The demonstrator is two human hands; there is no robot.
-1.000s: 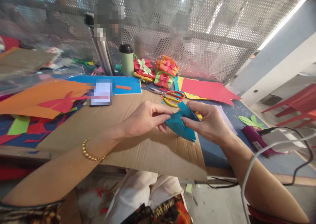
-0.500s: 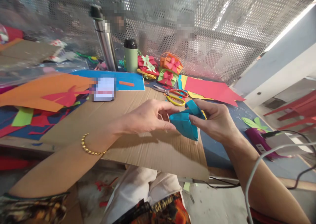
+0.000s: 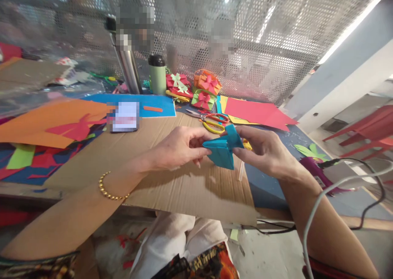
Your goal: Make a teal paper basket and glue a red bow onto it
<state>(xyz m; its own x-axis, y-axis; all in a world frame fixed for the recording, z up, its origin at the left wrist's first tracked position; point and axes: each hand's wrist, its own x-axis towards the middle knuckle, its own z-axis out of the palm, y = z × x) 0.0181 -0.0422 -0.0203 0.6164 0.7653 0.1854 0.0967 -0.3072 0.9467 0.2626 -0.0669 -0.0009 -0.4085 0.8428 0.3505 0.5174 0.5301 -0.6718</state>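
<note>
Two bare hands meet at a folded blue paper piece [image 3: 218, 154] above the cardboard [image 3: 181, 184] on the tabletop [image 3: 267, 189]. The left hand's [image 3: 175, 151] grip is nearly closed, thumb and fingers pinching its left end; half a second ago that thumb and finger stood wider apart. The right hand [image 3: 265, 150] grips the right side, some fingertips hidden behind the paper. Scissors [image 3: 207, 117] lie just beyond. Pixelation blurs the phone [image 3: 125, 118].
</note>
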